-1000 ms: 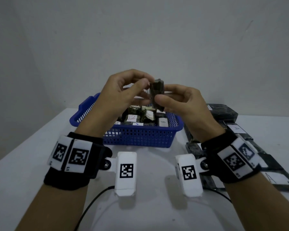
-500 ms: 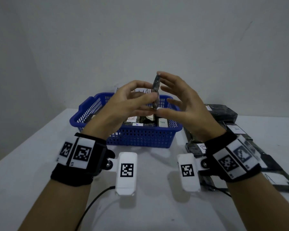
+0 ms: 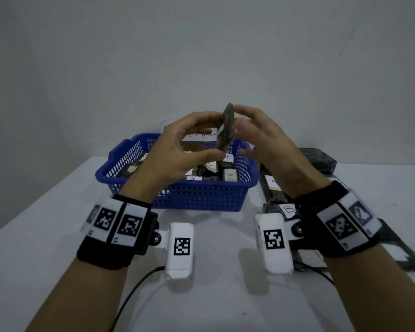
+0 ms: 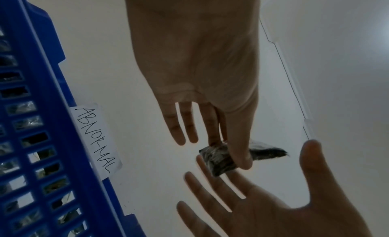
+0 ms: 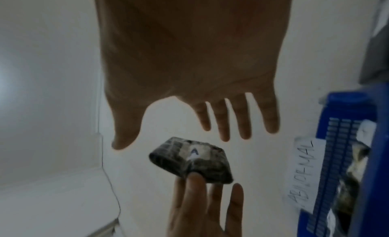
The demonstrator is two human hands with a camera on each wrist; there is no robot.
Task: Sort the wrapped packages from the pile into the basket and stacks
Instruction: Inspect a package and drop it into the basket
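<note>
- Head view: the left hand [image 3: 177,149] pinches a dark package [image 3: 226,127] upright above the basket [image 3: 197,195].
- The right hand [image 3: 268,144] is spread just beside it, fingers straight.
- More packages [image 3: 273,188] lie along the table's right side.

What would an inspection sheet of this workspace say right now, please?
Surface: white table, bearing the basket and stacks.
Job's things: small dark wrapped package labelled A, held up on edge above the blue perforated plastic basket; the basket holds labelled packages and carries a paper tag reading ABNORMAL; dark package stacks lie right of the basket.
Clutter: nothing seen.
Grippers: left hand pinches the package; right hand is beside it, fingers spread.
Cables: black cable trails from the left wrist.
Surroundings: plain pale wall.
</note>
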